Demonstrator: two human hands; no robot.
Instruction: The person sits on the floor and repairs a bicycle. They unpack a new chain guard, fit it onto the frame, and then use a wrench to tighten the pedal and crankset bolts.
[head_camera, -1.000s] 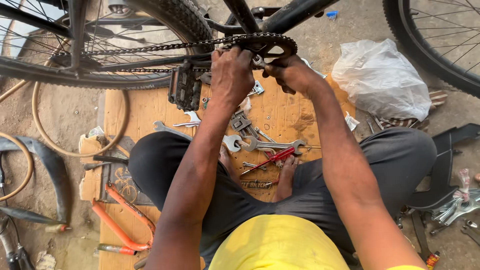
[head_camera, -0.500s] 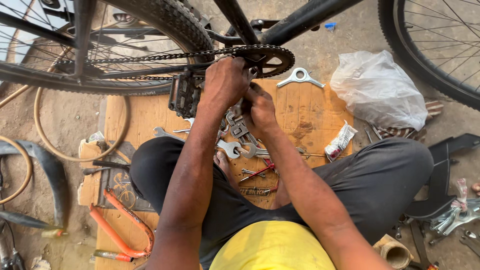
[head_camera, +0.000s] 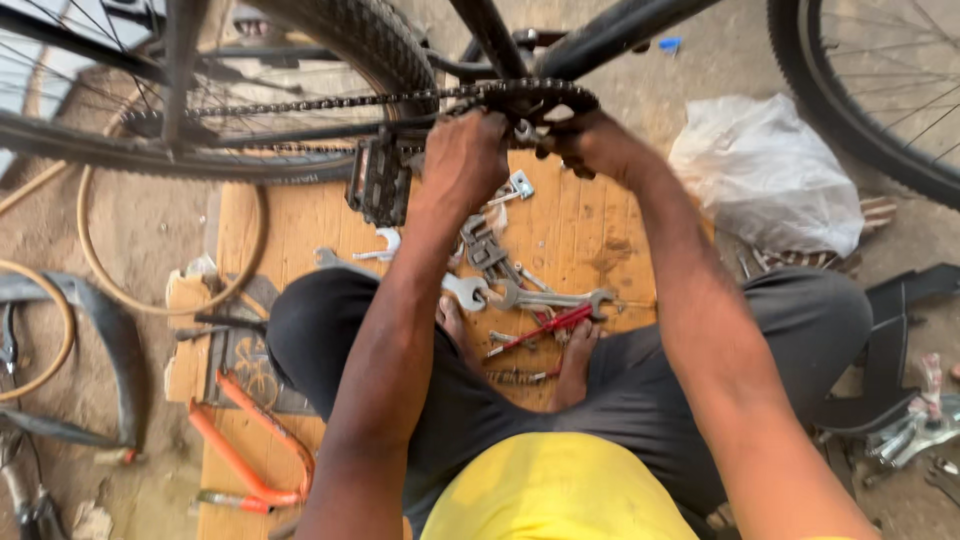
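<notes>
A black bicycle stands over me, its chainring (head_camera: 545, 98) and chain (head_camera: 300, 104) running across the top of the head view. My left hand (head_camera: 462, 160) is closed around the crank area just right of the black pedal (head_camera: 378, 180). My right hand (head_camera: 588, 140) grips the chainring at its lower right side. What either hand holds inside the fist is hidden. Below them, several spanners (head_camera: 520, 285) and a red-handled tool (head_camera: 545, 328) lie on a wooden board (head_camera: 580, 215).
The rear tyre (head_camera: 330, 40) is at upper left, the front wheel (head_camera: 870, 100) at upper right. A white plastic bag (head_camera: 770, 180) lies right. An orange hacksaw frame (head_camera: 250, 450) lies lower left, beside a mudguard (head_camera: 110, 350) and a tan hose (head_camera: 100, 270).
My right hand has moved from the spanners on the board back up to the chainring. My left hand has stayed at the crank. The view has shifted slightly.
</notes>
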